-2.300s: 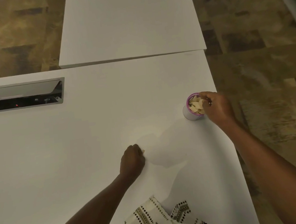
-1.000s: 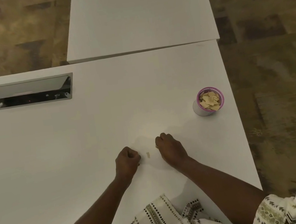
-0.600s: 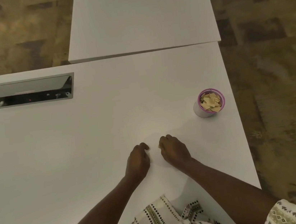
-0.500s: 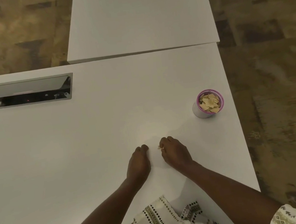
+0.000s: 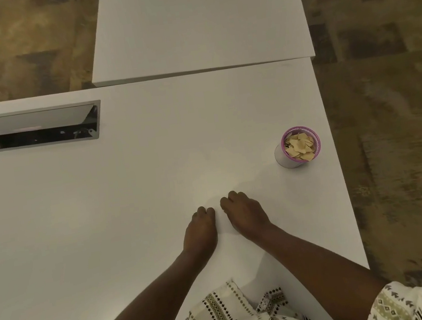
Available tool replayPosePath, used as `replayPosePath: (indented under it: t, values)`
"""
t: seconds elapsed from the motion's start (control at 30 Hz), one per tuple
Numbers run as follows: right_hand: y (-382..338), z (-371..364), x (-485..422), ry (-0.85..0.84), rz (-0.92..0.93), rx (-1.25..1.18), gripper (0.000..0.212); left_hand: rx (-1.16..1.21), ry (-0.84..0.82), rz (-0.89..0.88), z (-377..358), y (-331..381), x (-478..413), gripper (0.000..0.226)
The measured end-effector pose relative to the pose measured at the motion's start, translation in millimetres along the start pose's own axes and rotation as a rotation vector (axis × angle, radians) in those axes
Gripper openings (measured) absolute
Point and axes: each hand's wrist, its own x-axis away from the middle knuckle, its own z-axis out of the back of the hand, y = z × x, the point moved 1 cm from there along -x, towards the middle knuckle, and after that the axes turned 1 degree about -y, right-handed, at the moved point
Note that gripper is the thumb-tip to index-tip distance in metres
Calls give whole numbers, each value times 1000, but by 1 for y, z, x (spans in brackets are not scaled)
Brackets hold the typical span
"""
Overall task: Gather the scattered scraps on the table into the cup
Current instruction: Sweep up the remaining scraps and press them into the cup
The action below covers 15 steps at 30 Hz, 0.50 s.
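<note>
Scraps [image 5: 300, 146]: tan pieces piled in the cup [image 5: 297, 148], near full. Cup is white with a pink rim, upright near the table's [image 5: 106, 227] right edge, roughly 2 o'clock from the hands, well apart from them. No loose scraps visible on the tabletop. Left hand [image 5: 200, 231] and right hand [image 5: 244, 214] lie side by side on the table, just apart, fingers curled under, knuckles up. Can't tell whether either one is pinching a scrap; fingertips are hidden. Open cable hatch [image 5: 39, 127] with raised flap at 10 o'clock. Second white tabletop [image 5: 197, 22] butts on at 12 o'clock. Patterned sleeves at frame bottom.
</note>
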Motion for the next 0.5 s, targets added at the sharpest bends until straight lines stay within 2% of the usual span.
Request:
replayPosePath:
  t: [0.1, 0.2, 0.3, 0.37, 0.5]
  values:
    - [2, 2, -3, 4, -24, 3, 16, 71, -23, 45, 6, 0, -8, 13]
    - [16, 9, -3, 37, -191, -187, 6, 196, -22, 113, 15, 1, -21, 10]
    - [36, 36, 4, 186, -344, -423, 6, 478, -29, 217, 33, 16, -37, 10]
    - [54, 61, 11, 304, -384, -529, 4, 667, -37, 243, 48, 35, -48, 11]
    - [101, 110, 25, 541, -507, -634, 6, 861, -19, 123, 80, 99, -76, 6]
